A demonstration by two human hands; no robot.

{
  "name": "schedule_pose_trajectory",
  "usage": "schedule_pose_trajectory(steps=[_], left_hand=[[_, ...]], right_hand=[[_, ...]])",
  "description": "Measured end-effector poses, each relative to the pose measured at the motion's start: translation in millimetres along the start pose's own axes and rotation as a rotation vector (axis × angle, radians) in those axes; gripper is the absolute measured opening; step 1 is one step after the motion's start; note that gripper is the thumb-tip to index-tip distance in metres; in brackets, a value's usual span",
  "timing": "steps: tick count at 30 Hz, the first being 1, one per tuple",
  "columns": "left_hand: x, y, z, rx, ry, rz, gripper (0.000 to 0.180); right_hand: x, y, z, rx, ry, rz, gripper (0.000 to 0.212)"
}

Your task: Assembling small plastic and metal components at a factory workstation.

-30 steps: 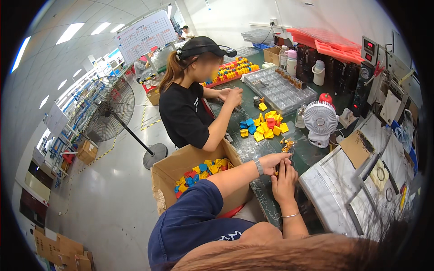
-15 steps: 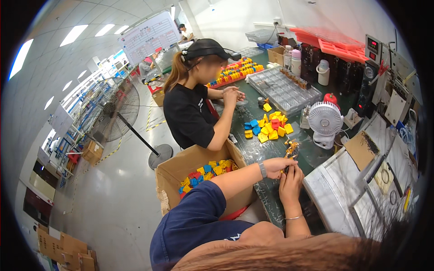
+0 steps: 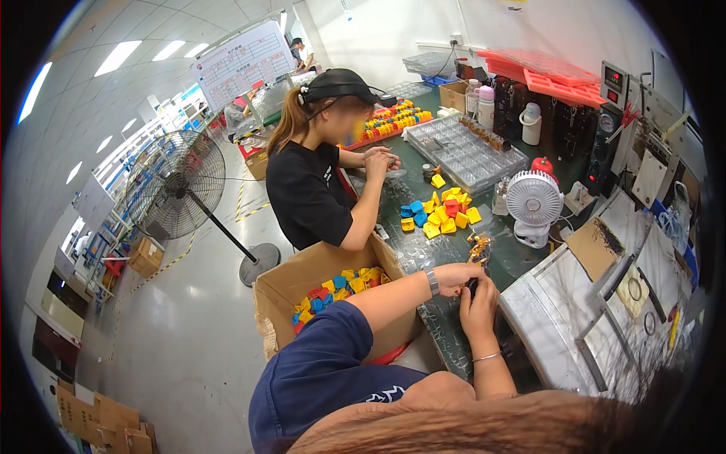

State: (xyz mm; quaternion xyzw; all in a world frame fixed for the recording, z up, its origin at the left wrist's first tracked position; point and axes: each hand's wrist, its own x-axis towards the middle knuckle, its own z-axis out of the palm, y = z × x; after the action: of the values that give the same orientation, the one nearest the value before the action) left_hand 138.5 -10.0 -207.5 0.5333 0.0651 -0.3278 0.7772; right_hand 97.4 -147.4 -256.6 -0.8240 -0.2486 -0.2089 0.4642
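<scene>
My left hand point(image 3: 452, 280), with a watch on its wrist, is closed and meets my right hand above the dark green bench point(image 3: 442, 321). My right hand point(image 3: 480, 304), with a thin bracelet, is curled around a small dark part point(image 3: 473, 286), its thumb along it. Fingers hide most of this part, so its exact kind is unclear. The left fingertips press together at its near side; what they pinch is too small to make out. Just beyond my hands lies a small heap of gold-coloured metal pieces point(image 3: 479, 247). Farther off is a pile of yellow, blue and red plastic pieces point(image 3: 440, 213).
A cardboard box point(image 3: 265, 303) of coloured pieces stands left of my arm. Beyond it, a co-worker point(image 3: 310, 193) works with both hands together. A white fan point(image 3: 534, 204), a clear compartment tray point(image 3: 465, 155) and a grey metal machine point(image 3: 544, 318) stand around the bench.
The whole view has shifted slightly. My hands stay together; the left fingers have drawn back a little toward the left, and more of the dark part shows between the hands.
</scene>
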Motion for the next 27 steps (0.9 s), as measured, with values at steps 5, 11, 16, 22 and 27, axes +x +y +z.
schedule_pose_trajectory(steps=[5, 11, 16, 22, 27], left_hand=[[0.6, 1.2, 1.1, 0.075, -0.063, 0.006, 0.065], [1.5, -2.6, -9.1, 0.305, -0.009, 0.02, 0.081], [-4.3, -1.0, -5.6, 0.395, -0.048, 0.034, 0.089], [-24.3, 21.3, -7.4, 0.206, -0.285, -0.042, 0.092], [-21.6, 17.1, -14.5, 0.179, -0.436, 0.199, 0.087]], right_hand=[[-1.4, 5.1, -0.8, 0.156, -0.036, 0.021, 0.043], [-4.5, 10.4, 3.4, 0.176, 0.002, 0.02, 0.044], [-0.7, 13.1, -0.5, 0.175, -0.056, 0.139, 0.028], [1.2, 16.0, 12.4, 0.79, -0.089, 0.512, 0.023], [3.8, 9.3, 13.2, 1.582, 0.087, 0.806, 0.03]])
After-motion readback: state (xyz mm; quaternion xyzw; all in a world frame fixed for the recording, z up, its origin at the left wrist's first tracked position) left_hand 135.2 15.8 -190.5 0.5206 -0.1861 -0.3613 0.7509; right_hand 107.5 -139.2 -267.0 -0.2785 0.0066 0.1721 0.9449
